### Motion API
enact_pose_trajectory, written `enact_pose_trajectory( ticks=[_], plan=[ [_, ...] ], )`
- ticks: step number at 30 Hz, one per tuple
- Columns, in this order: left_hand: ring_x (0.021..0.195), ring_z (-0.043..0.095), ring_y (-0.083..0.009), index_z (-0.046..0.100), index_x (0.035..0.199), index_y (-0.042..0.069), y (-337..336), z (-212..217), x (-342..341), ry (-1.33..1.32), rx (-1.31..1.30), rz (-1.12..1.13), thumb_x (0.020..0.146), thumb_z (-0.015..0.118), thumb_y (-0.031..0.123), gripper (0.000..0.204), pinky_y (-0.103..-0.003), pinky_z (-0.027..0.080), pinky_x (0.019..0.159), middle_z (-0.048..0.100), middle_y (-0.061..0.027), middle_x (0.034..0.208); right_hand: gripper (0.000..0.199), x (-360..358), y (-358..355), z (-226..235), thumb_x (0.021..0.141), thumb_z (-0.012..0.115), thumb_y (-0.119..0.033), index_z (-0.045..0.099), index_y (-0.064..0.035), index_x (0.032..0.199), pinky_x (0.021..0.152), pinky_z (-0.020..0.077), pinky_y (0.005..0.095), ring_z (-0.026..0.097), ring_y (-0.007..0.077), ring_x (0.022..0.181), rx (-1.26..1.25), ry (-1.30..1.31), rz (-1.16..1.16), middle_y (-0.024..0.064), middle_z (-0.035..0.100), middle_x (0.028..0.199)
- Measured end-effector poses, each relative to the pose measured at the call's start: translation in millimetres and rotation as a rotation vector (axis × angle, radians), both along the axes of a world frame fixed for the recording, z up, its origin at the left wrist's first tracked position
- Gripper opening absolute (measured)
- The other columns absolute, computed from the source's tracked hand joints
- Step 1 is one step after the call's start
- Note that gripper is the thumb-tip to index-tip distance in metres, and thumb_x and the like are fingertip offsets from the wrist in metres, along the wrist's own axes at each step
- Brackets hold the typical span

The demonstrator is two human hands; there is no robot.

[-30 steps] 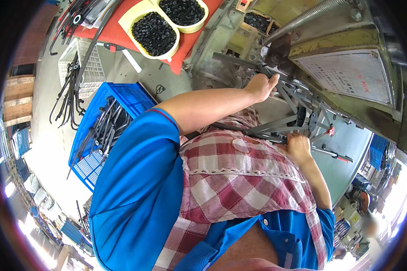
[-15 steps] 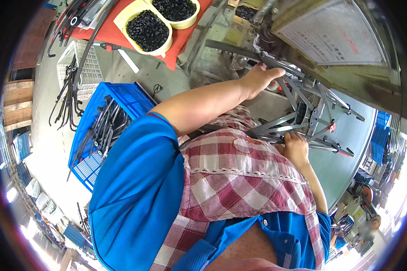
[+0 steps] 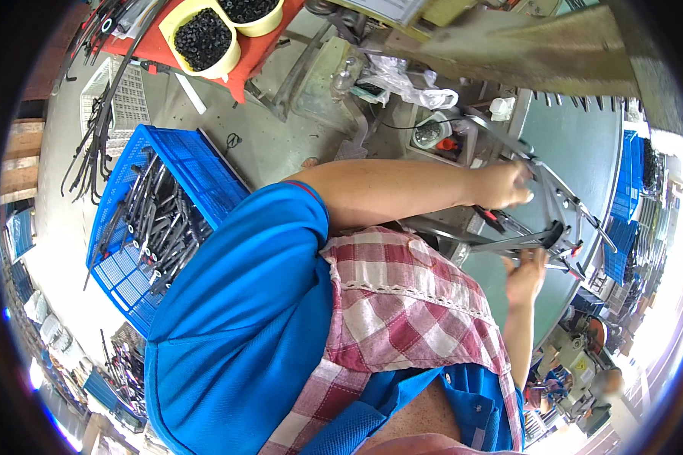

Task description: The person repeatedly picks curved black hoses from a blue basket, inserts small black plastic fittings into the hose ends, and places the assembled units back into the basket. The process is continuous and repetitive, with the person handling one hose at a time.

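Observation:
A folding frame of grey metal tubes (image 3: 501, 244) with black joints and small red parts lies over the green tabletop, in front of me on the right. My left hand (image 3: 501, 184) reaches across to the frame's far side, its fingers beside the tubes and smeared by motion. Whether it grips a tube cannot be made out. At the near side, my right hand (image 3: 526, 279) has its fingers up against the frame's lower tubes, thumb apart from them.
The green tabletop (image 3: 577, 163) carries the frame. A metal machine part (image 3: 524, 49) overhangs its far side. On my left stands a blue crate (image 3: 197, 171) of black rods. Farther off, a red-covered surface (image 3: 247, 64) bears yellow tubs (image 3: 231, 57) of small black parts.
The frame has moved right, away from the machine and over the tabletop. Both hands have shifted right with it, and my left hand has come lower. My view has turned rightward.

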State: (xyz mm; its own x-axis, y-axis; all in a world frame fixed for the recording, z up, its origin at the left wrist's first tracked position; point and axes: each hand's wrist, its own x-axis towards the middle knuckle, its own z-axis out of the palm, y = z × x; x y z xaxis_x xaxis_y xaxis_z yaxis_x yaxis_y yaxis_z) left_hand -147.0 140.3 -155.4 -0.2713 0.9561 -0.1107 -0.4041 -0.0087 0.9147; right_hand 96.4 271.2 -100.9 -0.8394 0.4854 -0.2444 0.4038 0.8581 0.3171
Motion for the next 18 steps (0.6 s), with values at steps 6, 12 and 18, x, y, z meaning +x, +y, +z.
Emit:
enact_pose_trajectory(
  ticks=[6,12,18],
  plan=[
    [0.103,0.067,-0.0307,0.059,0.125,0.000,-31,-25,-4,0.453,0.090,-0.060,0.092,0.068,0.034,0.048,-0.039,0.053,0.089,0.067,-0.0208,0.117,0.026,39,195,-4,0.092,0.067,-0.030,0.071,-0.0109,0.109,0.091,0.0485,0.0462,0.063,0.0339,0.105,0.312,0.087,-0.337,0.0137,0.067,0.113],
    [0.092,0.071,-0.0249,0.067,0.112,0.002,-133,-70,-36,0.428,-0.233,0.272,0.093,0.066,0.024,0.029,-0.036,0.053,0.084,0.073,-0.0148,0.099,0.026,-230,104,-74,0.091,0.062,-0.031,0.071,-0.0066,0.091,0.078,0.0516,0.0483,0.067,0.0400,0.088,-0.115,0.318,0.175,0.0187,0.070,0.090],
    [0.094,0.070,-0.0192,0.065,0.116,-0.001,-279,-92,-57,0.200,-0.572,0.550,0.096,0.062,0.019,0.028,-0.034,0.054,0.084,0.072,-0.0120,0.104,0.024,-450,33,-184,0.087,0.067,-0.025,0.074,-0.0063,0.100,0.084,0.0554,0.0422,0.071,0.0352,0.091,-0.477,0.956,1.032,0.0134,0.075,0.093]
  ],
)
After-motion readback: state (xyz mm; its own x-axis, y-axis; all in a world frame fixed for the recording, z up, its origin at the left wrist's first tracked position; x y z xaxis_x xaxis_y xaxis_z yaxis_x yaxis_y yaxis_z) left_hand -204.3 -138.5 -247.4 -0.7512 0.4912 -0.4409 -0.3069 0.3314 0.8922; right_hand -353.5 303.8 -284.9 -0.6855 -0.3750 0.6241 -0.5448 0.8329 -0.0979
